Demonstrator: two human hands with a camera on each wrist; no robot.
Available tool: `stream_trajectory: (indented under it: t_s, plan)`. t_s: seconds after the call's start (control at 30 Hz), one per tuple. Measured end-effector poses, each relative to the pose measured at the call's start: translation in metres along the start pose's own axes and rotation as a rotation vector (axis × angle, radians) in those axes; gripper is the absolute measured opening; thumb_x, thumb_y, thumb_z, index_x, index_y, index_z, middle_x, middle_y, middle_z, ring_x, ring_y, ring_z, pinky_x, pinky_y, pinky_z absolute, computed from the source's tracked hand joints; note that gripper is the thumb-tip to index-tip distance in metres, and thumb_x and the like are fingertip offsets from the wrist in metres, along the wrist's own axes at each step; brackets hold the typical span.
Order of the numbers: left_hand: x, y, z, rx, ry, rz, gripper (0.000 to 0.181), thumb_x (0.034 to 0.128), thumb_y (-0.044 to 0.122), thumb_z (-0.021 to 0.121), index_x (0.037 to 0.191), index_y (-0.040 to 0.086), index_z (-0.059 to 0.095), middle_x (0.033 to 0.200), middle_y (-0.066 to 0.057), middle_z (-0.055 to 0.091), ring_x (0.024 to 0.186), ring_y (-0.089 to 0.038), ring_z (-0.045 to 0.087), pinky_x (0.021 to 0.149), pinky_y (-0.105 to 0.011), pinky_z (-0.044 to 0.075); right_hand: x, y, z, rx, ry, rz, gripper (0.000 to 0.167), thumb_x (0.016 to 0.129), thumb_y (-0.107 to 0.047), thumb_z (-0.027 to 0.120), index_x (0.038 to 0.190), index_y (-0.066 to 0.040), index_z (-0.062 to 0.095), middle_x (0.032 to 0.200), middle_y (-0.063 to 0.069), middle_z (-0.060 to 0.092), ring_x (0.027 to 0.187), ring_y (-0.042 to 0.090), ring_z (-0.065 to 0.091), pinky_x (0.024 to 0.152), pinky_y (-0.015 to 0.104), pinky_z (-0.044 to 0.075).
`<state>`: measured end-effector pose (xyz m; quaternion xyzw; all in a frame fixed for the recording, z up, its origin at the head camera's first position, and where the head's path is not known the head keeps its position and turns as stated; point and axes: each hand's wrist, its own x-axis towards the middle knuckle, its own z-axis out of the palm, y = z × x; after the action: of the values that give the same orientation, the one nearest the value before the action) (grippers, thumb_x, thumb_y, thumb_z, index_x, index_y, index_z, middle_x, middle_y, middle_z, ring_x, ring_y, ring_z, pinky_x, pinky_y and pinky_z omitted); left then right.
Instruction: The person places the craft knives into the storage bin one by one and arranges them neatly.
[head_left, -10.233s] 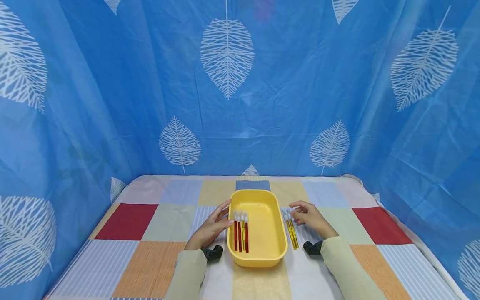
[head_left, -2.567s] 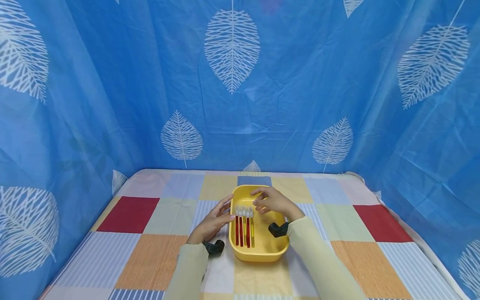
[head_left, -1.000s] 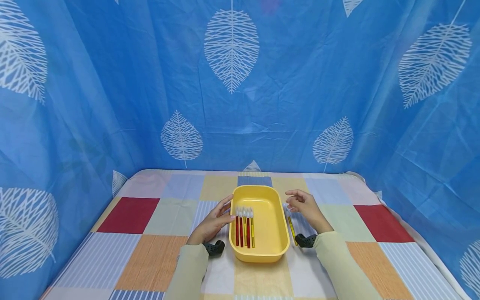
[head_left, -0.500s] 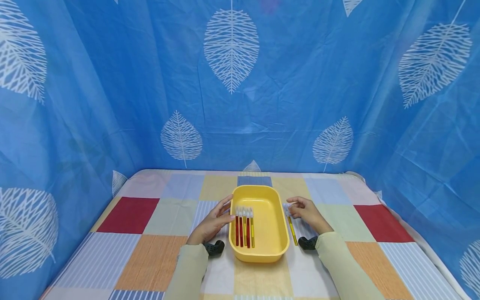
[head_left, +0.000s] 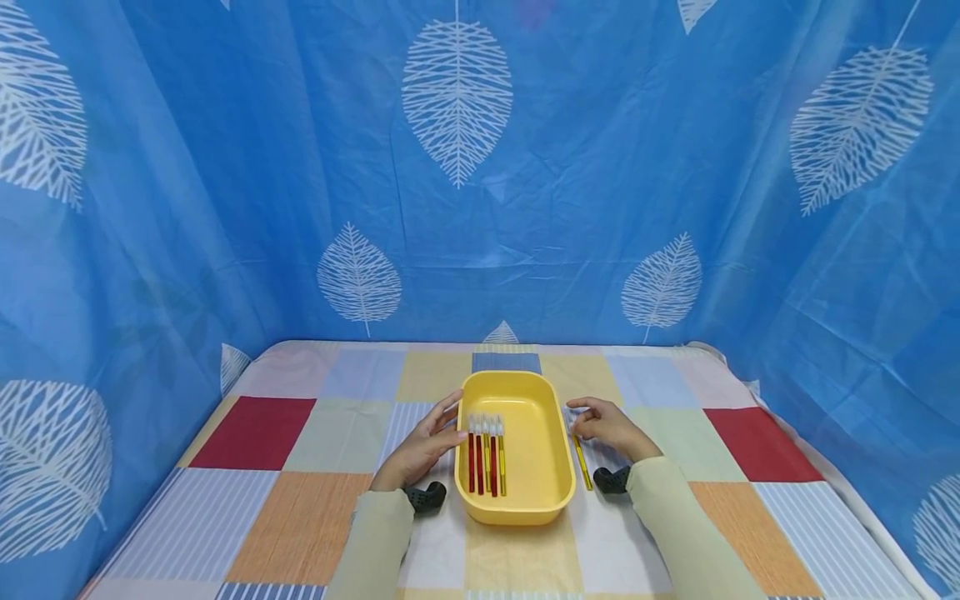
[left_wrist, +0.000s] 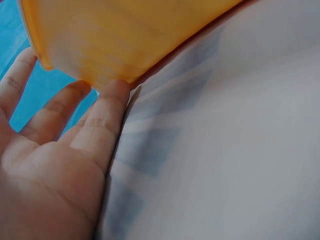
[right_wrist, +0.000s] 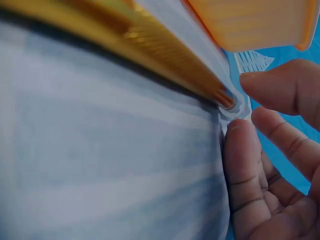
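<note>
A yellow plastic tray (head_left: pixel 531 508) stands on the table. Several slim red and gold pen-shaped tools (head_left: pixel 485 458) with whitish tips lie side by side along its left. My left hand (head_left: pixel 422 446) touches the tray's left side with fairly straight fingers; the left wrist view shows fingertips (left_wrist: pixel 115 92) against the outer wall. Right of the tray lies a single gold pen-shaped tool (head_left: pixel 582 467), with a knurled band and a clear cap in the right wrist view. My right hand (head_left: pixel 611 429) is over its capped end, thumb and fingers apart around it, not visibly gripping.
A patchwork cloth (head_left: pixel 405 542) of coloured squares covers the table. Blue curtain (head_left: pixel 510 250) with white leaf prints hangs behind and on both sides. Both wrists carry black devices (head_left: pixel 426 497), beneath light sleeves.
One gold tool has moved from the right side into the tray since ten seconds ago. My right hand has left the tray and come down at the remaining gold one. The left hand stays.
</note>
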<state>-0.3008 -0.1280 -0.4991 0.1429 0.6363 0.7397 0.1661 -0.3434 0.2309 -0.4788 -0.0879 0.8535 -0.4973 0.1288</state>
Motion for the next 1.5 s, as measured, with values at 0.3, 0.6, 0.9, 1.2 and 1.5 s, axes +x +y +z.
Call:
stream_trajectory:
  t_s: [0.3, 0.6, 0.9, 1.2, 1.5]
  plan:
    - [0.002, 0.002, -0.001, -0.002, -0.011, 0.005, 0.085, 0.1047, 0.002, 0.061, 0.175, 0.010, 0.014, 0.178, -0.025, 0.014, 0.163, -0.045, 0.021, 0.130, -0.058, 0.027, -0.001, -0.011, 0.003, -0.034, 0.012, -0.002, 0.057, 0.093, 0.005, 0.070, 0.146, 0.017, 0.053, 0.089, 0.009, 0.063, 0.074, 0.019, 0.055, 0.070, 0.031, 0.050]
    - [0.002, 0.003, -0.002, 0.001, -0.015, 0.004, 0.085, 0.1045, 0.003, 0.061, 0.175, 0.011, 0.014, 0.179, -0.024, 0.013, 0.163, -0.045, 0.020, 0.130, -0.059, 0.026, -0.001, -0.015, 0.009, -0.094, 0.072, 0.030, 0.052, 0.094, 0.002, 0.069, 0.143, 0.014, 0.058, 0.087, 0.008, 0.061, 0.073, 0.019, 0.053, 0.069, 0.032, 0.047]
    - [0.002, 0.001, -0.002, -0.005, -0.002, -0.007, 0.086, 0.1039, 0.004, 0.064, 0.175, 0.011, 0.015, 0.178, -0.026, 0.013, 0.163, -0.046, 0.020, 0.130, -0.057, 0.026, -0.001, -0.006, 0.012, -0.030, 0.124, 0.025, 0.046, 0.093, 0.004, 0.070, 0.137, 0.013, 0.063, 0.089, 0.008, 0.061, 0.076, 0.019, 0.054, 0.069, 0.031, 0.050]
    - [-0.001, -0.001, -0.003, 0.002, -0.008, 0.003, 0.089, 0.1035, 0.007, 0.067, 0.175, 0.011, 0.015, 0.178, -0.025, 0.014, 0.163, -0.045, 0.020, 0.130, -0.058, 0.026, -0.006, 0.003, 0.018, 0.045, 0.168, -0.003, 0.044, 0.093, 0.005, 0.072, 0.136, 0.010, 0.062, 0.098, 0.009, 0.062, 0.082, 0.019, 0.056, 0.073, 0.032, 0.049]
    - [-0.001, 0.000, -0.002, 0.013, -0.022, 0.005, 0.087, 0.1055, 0.007, 0.064, 0.175, 0.009, 0.013, 0.178, -0.027, 0.013, 0.163, -0.046, 0.018, 0.130, -0.056, 0.026, -0.011, 0.007, 0.020, 0.139, 0.201, -0.054, 0.047, 0.093, 0.008, 0.071, 0.137, 0.015, 0.057, 0.109, 0.022, 0.067, 0.082, 0.014, 0.060, 0.072, 0.025, 0.052]
